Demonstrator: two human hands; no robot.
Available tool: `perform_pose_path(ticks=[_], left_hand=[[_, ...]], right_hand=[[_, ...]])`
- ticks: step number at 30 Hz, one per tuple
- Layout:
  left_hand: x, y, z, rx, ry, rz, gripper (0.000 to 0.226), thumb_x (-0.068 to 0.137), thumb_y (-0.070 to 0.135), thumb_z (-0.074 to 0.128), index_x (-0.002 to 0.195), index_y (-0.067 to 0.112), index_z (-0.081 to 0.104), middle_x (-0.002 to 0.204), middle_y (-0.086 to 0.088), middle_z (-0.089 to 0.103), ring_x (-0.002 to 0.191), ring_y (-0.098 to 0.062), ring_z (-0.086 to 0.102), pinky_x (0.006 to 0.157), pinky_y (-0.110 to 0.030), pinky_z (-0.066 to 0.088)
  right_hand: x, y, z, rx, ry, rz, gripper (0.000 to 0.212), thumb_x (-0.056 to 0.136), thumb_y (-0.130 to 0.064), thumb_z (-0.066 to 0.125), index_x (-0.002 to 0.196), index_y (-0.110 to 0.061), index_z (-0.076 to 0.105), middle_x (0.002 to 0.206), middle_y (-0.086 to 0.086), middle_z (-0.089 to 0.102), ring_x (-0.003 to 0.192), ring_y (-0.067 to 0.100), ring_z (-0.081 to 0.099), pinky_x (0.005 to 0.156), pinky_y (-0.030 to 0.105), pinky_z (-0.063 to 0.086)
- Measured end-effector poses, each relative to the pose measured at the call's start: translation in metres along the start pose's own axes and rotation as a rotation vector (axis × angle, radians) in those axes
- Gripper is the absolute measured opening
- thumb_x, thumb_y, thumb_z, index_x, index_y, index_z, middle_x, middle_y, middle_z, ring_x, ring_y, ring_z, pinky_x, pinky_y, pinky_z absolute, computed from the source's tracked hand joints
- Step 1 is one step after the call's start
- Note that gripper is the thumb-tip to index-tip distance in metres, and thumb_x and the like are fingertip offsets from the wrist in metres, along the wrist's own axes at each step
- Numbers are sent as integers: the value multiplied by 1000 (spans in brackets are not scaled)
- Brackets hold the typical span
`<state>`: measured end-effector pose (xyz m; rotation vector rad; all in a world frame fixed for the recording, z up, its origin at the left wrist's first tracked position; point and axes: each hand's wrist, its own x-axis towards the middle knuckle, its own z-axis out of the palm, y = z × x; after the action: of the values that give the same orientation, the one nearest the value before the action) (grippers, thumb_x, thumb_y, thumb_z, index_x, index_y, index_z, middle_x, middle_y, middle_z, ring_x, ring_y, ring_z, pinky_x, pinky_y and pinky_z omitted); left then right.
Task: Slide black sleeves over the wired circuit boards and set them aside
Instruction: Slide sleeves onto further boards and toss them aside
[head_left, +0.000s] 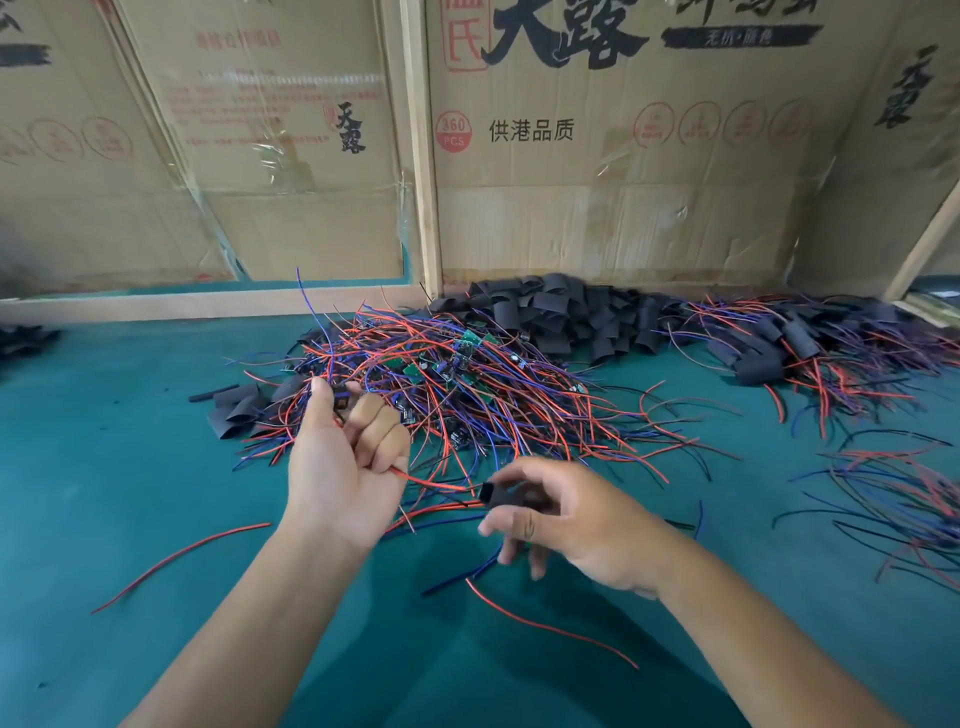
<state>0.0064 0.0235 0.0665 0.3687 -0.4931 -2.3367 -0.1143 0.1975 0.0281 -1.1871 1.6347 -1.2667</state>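
Note:
My left hand (345, 457) is raised palm-up over the green table and grips a wired circuit board (341, 402) between thumb and curled fingers. The board's red wires (431, 483) trail out toward the right. My right hand (561, 514) pinches a black sleeve (498, 493) between thumb and forefinger, its open end facing the wire tips. A big tangle of bare boards with red and blue wires (457, 384) lies just beyond both hands. A heap of loose black sleeves (566, 312) sits behind it.
Sleeved boards with wires are piled at the right (795, 343). More wire bundles lie at the far right (893, 499). A few sleeves (239, 410) rest left of the tangle. Stray wires (550, 626) lie on the green mat (104, 493). Cardboard walls (623, 208) close the back.

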Motion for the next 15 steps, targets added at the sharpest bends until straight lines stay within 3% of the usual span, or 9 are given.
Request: perform_pose_path(ticks=[3,9,15], left_hand=[[0,4,0,-89,-19,-36,43,107,47,33,76,19,45,51,9,20,38,-8,15,32,-23,19],[-1,-1,-2,-116,-36,-62,42,106,45,34,77,18,45,51,8,20,46,-9,7,32,-22,19],[2,-3,-5,61,-5,19,41,105,50,35,77,22,46,56,9,16,48,-11,4,34,-22,14]], right_hand=[[-1,-2,9,122,-80,26,36,93,-23,65,120,-3,53,112,32,64,90,27,71,67,32,55],[0,-5,19,196,-102,-5,40,87,-32,64,117,-7,55,118,33,60,98,24,71,73,29,55],[-1,-4,15,253,-128,-10,36,95,-24,63,124,-6,54,119,17,69,106,30,70,79,30,53]])
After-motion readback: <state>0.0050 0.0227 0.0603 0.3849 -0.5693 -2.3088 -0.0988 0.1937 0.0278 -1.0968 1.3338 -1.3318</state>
